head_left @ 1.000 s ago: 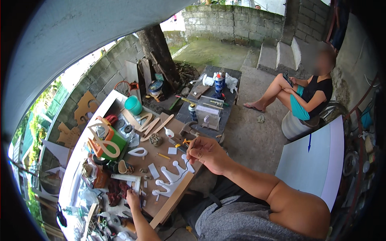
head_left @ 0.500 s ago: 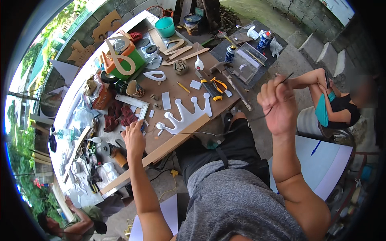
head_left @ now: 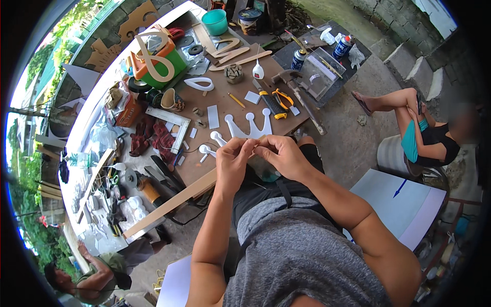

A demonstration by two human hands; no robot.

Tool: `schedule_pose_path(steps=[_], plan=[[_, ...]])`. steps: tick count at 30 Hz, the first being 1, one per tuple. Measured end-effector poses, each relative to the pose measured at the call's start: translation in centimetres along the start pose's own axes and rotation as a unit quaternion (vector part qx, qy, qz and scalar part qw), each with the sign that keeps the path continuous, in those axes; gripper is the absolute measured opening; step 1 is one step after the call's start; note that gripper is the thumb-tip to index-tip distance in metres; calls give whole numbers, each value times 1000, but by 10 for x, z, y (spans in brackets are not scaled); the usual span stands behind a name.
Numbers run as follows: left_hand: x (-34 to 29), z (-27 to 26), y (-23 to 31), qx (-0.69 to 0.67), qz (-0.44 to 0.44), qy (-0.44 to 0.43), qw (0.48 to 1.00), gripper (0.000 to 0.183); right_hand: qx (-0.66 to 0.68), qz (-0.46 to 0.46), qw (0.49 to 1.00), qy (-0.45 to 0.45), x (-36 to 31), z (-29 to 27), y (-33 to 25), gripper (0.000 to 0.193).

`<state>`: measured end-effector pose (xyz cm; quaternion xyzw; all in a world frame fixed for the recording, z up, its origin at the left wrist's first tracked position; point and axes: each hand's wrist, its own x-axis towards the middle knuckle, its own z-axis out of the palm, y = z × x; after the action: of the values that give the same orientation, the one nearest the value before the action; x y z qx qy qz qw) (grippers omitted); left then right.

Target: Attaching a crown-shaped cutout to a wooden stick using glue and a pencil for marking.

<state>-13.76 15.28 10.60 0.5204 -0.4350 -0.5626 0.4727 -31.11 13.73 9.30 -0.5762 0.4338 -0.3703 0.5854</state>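
My left hand (head_left: 231, 166) and my right hand (head_left: 282, 157) meet in front of my waist, above the near table edge. Both are closed, thumbs and fingertips pinched together on a thin wire (head_left: 260, 185). Most of the wire is hidden by the fingers; a short strand shows below them. Just beyond my hands lies a white crown-shaped cutout (head_left: 250, 128) with round tips, its near part covered by them. A long wooden strip (head_left: 171, 208) runs along the table edge beside my left forearm.
On the table are a yellow-black utility knife (head_left: 272, 105), orange pliers (head_left: 282, 97), a hammer (head_left: 303, 100), a pencil (head_left: 236, 99), a white glue bottle (head_left: 258, 72) and an angle grinder (head_left: 148, 192). One person sits at right; another is at lower left.
My right hand has come down and left from its raised place, and my left hand has moved right. The wire was stretched between them; now the hands are together.
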Motion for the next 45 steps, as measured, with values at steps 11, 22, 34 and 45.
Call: schedule_pose_path(steps=[11, 22, 34, 45], plan=[[35, -17, -49, 209, -24, 108, 972, 26, -148, 58, 986, 51, 17, 5, 59, 15], [37, -48, -70, 577, 195, 136, 781, 21, -181, 100, 968, 144, 49, 36, 96, 17], [51, -36, -95, 671, 130, 18, 729, 34, -227, 148, 944, 189, 62, 57, 99, 19], [51, -32, -103, 674, 116, 16, 729, 40, -257, 134, 932, 218, 67, 59, 112, 27]])
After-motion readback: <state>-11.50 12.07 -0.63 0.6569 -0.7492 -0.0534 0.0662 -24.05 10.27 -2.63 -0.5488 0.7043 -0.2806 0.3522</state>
